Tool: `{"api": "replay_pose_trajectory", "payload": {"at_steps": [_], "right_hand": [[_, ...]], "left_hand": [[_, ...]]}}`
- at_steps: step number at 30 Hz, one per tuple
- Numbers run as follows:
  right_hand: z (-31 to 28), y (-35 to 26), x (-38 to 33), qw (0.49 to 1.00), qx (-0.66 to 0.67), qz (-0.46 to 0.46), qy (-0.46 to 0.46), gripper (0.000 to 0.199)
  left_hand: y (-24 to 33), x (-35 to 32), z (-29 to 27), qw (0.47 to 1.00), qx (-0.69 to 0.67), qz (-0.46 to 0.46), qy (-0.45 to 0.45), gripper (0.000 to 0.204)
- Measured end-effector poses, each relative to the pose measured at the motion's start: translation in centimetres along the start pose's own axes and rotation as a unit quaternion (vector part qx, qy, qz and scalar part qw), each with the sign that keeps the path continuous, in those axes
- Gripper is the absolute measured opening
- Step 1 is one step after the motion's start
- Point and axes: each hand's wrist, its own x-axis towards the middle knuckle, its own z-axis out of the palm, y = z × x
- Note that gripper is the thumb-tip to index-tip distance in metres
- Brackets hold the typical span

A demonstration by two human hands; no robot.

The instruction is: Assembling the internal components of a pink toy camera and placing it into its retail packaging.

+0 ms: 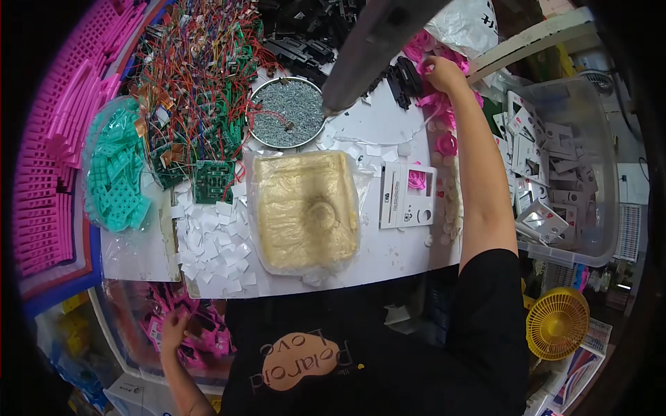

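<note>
R hand point(442, 71) reaches to far edge of surface point(388, 256), fingers buried in a heap of pink parts point(444, 111); can't tell if they pinch one. L hand point(172, 329) is down below surface edge in a bin point(114, 326) of pink-and-white pieces point(208, 340), fingers curled over them, grip unclear. On surface: white panel point(408, 195) w/ pink insert, just beside R forearm; yellow pad point(305, 209) in plastic at centre; bowl of screws point(288, 112) behind it; white squares point(218, 243) to the left; wired green boards point(201, 90) far left.
</note>
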Motion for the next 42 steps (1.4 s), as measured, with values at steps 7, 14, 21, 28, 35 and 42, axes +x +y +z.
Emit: {"api": "replay_pose_trajectory", "payload": {"at_steps": [7,14,21,28,35,42], "right_hand": [[-0.7,-1.4,-2.5,0.995,-0.002,0.086,-0.046,0.051],[1.0,-2.1,-2.1,0.985,-0.05,0.119,0.111,0.044],[-1.7,-0.4,-11.0,0.888,0.271,0.039,0.37,0.026],[-4.7,-19.7,-32.4,0.881,0.293,-0.259,0.266,0.03],[-4.9,-20.2,-32.1,0.828,0.528,-0.154,0.109,0.035],[-1.9,-22.4,-29.1,0.86,0.474,-0.186,0.027,0.026]], "left_hand": [[29.7,-12.1,-1.4,0.937,0.182,0.274,-0.121,0.043],[37.5,-14.1,0.6,0.82,0.319,0.411,-0.24,0.054],[43.1,-12.1,3.9,0.794,0.173,0.528,-0.245,0.05],[46.5,-8.8,13.5,0.784,-0.339,0.214,-0.474,0.036],[44.5,-6.0,13.0,0.82,-0.235,0.258,-0.453,0.026],[43.2,-7.0,12.0,0.884,-0.091,0.313,-0.336,0.026]]}}
